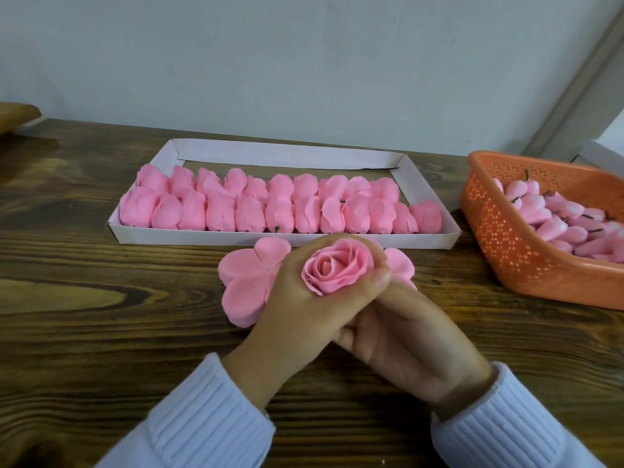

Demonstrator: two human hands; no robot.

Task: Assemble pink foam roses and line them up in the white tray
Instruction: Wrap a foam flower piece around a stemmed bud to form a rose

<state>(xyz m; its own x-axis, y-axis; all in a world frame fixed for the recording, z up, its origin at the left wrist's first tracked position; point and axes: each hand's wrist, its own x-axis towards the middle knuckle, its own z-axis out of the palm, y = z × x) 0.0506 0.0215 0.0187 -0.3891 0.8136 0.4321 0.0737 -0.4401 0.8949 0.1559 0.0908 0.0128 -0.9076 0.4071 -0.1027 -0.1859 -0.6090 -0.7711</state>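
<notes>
A pink foam rose (337, 266) faces up at me in the middle of the view, cupped between both hands. My left hand (290, 309) wraps round its left side and base. My right hand (405, 332) holds it from the right, thumb pressed against its edge. Under the hands lies a stack of flat pink petal sheets (243, 278) on the wood. Behind them the white tray (435, 239) holds two rows of several finished roses (250, 204) lying on their sides.
An orange perforated basket (506, 244) at the right holds several pink rose buds (567, 217) with dark stems. The dark wooden table (101, 298) runs to a pale wall. The tray's back strip and right end are unfilled.
</notes>
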